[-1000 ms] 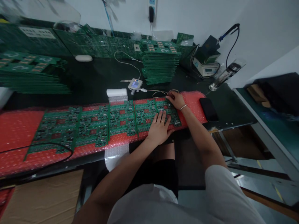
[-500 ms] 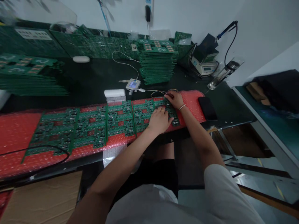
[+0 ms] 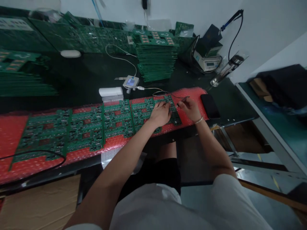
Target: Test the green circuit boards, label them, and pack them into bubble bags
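Note:
A row of green circuit boards (image 3: pixel 86 127) lies on red bubble wrap (image 3: pixel 14 127) along the front of a dark bench. My left hand (image 3: pixel 159 113) rests flat on the rightmost board (image 3: pixel 144 110), fingers spread over its components. My right hand (image 3: pixel 190 108) hovers just right of that board, fingers pinched on a thin dark probe lead (image 3: pixel 172 95). The lead loops back along the bubble wrap toward a small white meter (image 3: pixel 130 82) with a lit screen.
A black phone (image 3: pixel 209 106) lies at the right end of the wrap. A tall stack of boards (image 3: pixel 154 57) stands behind, another stack (image 3: pixel 19 76) far left. A white box (image 3: pixel 111 92), a soldering station (image 3: pixel 207 62) and a black cable (image 3: pixel 48 153) are also there.
My right hand has moved from the board's far edge down and to the right, off the board. My left hand has slid a little farther up the board. The view has shifted.

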`<act>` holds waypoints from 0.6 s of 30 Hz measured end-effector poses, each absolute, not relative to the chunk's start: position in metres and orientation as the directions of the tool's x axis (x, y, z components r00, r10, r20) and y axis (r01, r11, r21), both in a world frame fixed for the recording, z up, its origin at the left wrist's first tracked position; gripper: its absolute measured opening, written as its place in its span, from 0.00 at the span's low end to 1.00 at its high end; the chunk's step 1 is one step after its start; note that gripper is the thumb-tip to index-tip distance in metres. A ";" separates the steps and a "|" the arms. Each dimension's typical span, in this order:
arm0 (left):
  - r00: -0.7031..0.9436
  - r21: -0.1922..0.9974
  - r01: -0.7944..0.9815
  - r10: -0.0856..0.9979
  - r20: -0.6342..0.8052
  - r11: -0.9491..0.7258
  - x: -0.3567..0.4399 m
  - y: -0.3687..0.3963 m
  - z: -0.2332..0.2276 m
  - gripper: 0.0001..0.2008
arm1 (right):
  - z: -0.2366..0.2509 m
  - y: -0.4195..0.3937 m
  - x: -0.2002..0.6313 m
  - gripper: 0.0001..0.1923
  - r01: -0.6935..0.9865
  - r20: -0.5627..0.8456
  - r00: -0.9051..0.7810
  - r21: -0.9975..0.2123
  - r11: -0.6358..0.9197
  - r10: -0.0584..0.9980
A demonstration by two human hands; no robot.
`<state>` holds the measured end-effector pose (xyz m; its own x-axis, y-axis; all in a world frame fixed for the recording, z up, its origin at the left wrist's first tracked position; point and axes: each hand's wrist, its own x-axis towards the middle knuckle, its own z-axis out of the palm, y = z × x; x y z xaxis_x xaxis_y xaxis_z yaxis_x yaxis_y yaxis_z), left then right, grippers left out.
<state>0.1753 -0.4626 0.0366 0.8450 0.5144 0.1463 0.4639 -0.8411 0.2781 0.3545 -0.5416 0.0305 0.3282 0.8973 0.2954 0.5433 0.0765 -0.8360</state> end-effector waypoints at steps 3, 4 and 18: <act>0.856 0.293 0.447 0.499 0.134 -0.845 0.177 -0.460 0.034 0.21 | 0.020 -0.583 0.345 0.25 0.637 0.298 0.251 -0.767 0.075 0.921; 0.860 0.298 0.443 0.495 0.127 -0.846 0.177 -0.459 0.034 0.21 | 0.017 -0.591 0.342 0.24 0.666 0.317 0.247 -0.742 0.077 0.916; 0.887 0.395 0.415 0.461 0.025 -0.819 0.169 -0.450 0.032 0.26 | -0.001 -0.566 0.337 0.24 0.870 0.423 0.206 -0.492 0.032 0.883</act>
<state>0.1693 -0.4501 0.0318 0.8868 0.4615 0.0247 0.4154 -0.8193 0.3952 0.3367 -0.5664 -0.0011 0.2060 0.8826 0.4225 0.8701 0.0324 -0.4919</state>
